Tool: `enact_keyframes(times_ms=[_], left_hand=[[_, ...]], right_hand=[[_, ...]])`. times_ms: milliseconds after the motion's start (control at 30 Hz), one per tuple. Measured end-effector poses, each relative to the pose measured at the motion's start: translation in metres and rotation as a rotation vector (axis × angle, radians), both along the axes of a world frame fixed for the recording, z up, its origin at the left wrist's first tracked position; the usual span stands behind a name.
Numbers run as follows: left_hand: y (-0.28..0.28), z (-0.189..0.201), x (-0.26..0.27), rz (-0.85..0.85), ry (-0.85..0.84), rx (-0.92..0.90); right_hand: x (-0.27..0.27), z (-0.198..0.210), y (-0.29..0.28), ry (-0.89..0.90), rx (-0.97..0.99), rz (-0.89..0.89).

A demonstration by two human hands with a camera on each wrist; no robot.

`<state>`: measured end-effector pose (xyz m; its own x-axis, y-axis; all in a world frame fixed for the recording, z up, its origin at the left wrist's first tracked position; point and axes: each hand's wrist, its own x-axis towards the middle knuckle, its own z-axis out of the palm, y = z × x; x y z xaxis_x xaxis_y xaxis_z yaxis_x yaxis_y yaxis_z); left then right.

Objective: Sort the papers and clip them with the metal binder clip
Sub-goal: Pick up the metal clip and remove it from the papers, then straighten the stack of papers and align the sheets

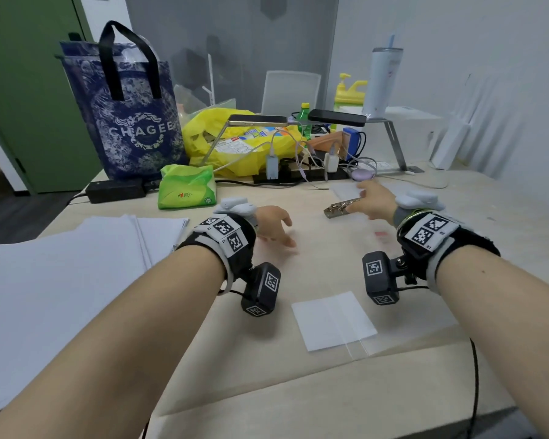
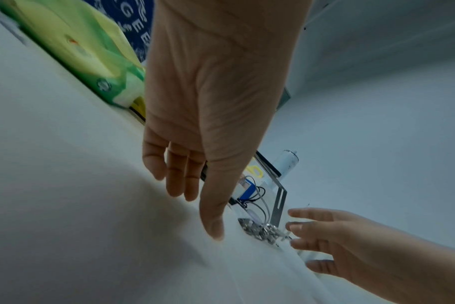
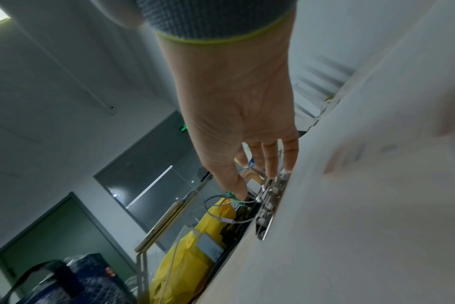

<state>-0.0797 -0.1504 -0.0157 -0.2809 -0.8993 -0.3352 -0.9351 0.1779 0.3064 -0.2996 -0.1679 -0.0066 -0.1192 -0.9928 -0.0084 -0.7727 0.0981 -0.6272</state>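
With fingers spread and holding nothing, the right hand [image 1: 374, 202] is reaching the metal binder clip [image 1: 339, 210] at frame centre-right on the table [image 1: 330, 258]; close the grip across its body, left hand [image 1: 274, 224] idling open.

1. I see the papers [image 1: 61, 280] stacked at the counter's [image 1: 298, 391] left.
2. The metal binder clip [image 1: 341, 209] lies right of centre, my right hand [image 1: 374, 202] beside it.
3. A tote bag [image 1: 124, 112] stands behind the papers.

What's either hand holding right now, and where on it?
Nothing is held. The right hand reaches with straight fingers to the metal clip; the left hand hovers open.
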Motion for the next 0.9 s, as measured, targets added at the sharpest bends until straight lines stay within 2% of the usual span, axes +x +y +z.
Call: enact_keyframes(times_ms=[133, 267, 400, 500, 667, 800, 900], left_hand=[[0.015, 0.009, 0.035, 0.089, 0.058, 0.003], [0.032, 0.012, 0.067, 0.173, 0.032, 0.011], [0.057, 0.018, 0.100, 0.212, -0.021, 0.002], [0.072, 0.023, 0.120, 0.208, -0.091, -0.040], [0.092, 0.028, 0.143, 0.224, -0.053, -0.205], [0.106, 0.027, 0.155, 0.263, -0.094, -0.161], [0.114, 0.024, 0.167, 0.326, -0.113, -0.130]], right_hand=[[0.030, 0.013, 0.023, 0.102, 0.076, 0.171], [0.067, 0.017, 0.045, 0.230, 0.112, 0.292], [0.106, 0.017, 0.071, 0.285, 0.172, 0.396], [0.131, 0.018, 0.088, 0.336, 0.199, 0.456], [0.164, 0.011, 0.112, 0.445, 0.258, 0.548], [0.181, -0.003, 0.125, 0.673, 0.376, 0.590], [0.184, -0.008, 0.126, 0.755, 0.434, 0.563]])
